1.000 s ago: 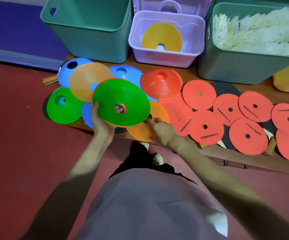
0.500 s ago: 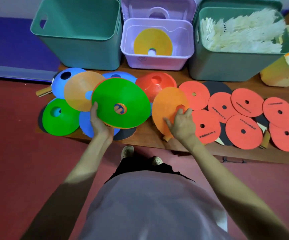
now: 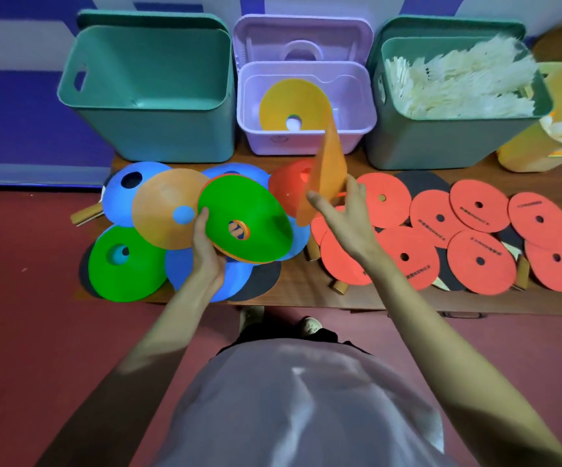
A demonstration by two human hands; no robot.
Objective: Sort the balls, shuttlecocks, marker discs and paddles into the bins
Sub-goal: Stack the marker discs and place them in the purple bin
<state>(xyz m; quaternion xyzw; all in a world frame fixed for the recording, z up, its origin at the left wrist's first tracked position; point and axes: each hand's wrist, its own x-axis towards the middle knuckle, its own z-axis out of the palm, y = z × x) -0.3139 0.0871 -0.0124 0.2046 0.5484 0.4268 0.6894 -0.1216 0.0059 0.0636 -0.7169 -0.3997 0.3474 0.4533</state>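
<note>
While red discs (image 3: 438, 220) cover paddles, shuttlecocks (image 3: 458, 85) fill bin (image 3: 441, 143).

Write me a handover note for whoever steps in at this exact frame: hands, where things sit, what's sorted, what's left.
Left hand: grips a stack of discs, green disc on top.
Right hand: pinches an orange disc held on edge, in front of the purple bin.
Done: a yellow disc lies in the purple bin; the right teal bin holds shuttlecocks.
Left: the left teal bin shows nothing inside. Blue, green, orange discs and an orange-red stack remain on the bench, plus many red flat discs over paddles.
</note>
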